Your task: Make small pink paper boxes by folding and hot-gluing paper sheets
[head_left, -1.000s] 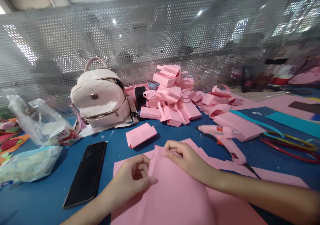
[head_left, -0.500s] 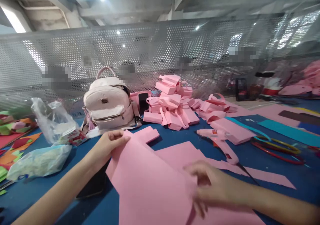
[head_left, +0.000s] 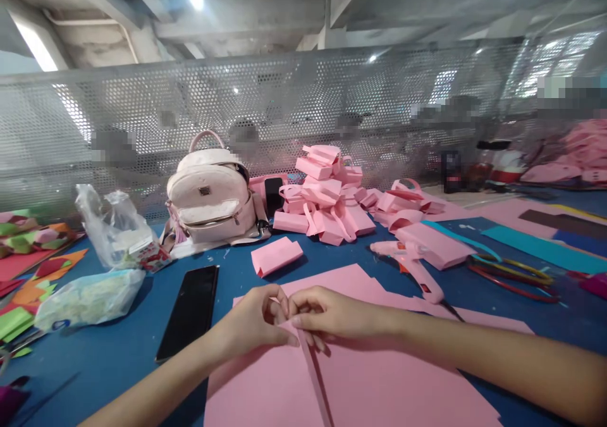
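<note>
Hands meet at lower center: left hand [head_left: 256,319] and right hand [head_left: 327,316] both pinch the pink sheet [head_left: 379,389], probably on a fold ridge. Uneven pinching could skew the crease.

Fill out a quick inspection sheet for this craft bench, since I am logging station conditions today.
Surface: blue table, largely covered.
Job's things: pink sheet lying flat with a raised fold ridge; more pink sheets beneath it.
Clutter: black phone, folded pink piece, pile of pink paper bags, pink glue gun, pale backpack, plastic bags, coloured scraps.
Hands: left hand and right hand both pinch the top of the ridge, fingertips meeting.
Cables: dark cord runs from the glue gun's handle.
Surroundings: perforated metal screen behind the table; more pink stock at far right.
</note>
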The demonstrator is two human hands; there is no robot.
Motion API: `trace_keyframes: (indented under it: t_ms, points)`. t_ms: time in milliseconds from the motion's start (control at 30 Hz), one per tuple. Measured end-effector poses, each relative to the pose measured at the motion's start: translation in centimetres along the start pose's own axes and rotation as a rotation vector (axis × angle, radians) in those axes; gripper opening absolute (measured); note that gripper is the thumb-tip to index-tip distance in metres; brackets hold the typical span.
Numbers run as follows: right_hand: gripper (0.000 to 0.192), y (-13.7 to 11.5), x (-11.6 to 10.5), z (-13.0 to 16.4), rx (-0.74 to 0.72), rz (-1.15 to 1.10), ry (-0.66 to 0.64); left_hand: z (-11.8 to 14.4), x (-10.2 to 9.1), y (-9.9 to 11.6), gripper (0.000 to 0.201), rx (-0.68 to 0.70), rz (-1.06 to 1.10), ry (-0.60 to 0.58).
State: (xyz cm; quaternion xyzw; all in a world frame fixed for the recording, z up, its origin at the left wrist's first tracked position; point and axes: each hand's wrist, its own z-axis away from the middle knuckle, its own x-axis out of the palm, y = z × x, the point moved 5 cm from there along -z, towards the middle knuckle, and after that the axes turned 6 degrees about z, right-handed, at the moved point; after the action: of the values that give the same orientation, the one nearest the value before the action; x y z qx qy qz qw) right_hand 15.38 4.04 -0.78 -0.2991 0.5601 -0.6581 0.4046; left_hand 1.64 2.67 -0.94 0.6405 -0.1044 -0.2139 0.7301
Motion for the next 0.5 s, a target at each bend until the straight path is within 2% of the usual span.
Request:
trace_keyframes:
  t_ms: [133, 233, 367, 500]
  points:
    - [0.005, 0.6, -0.7, -0.3, -0.001, 0.088, 0.042, 0.1, -0.6, 0.2, 0.024, 0.021, -0.138, 0.049]
    - [0.007, 0.6, -1.0, -0.1, 0.006, 0.130, 0.079, 0.5, -0.3, 0.9, 0.010, 0.045, -0.262, 0.075]
    - [0.013, 0.5, -1.1, -0.1, 0.006, 0.151, 0.070, 1.0, 0.7, 1.4, 0.020, 0.064, -0.414, 0.031]
    - [0.015, 0.7, -1.3, -0.4, 0.008, 0.163, 0.076, 0.9, 1.1, 1.2, 0.025, 0.102, -0.366, 0.006]
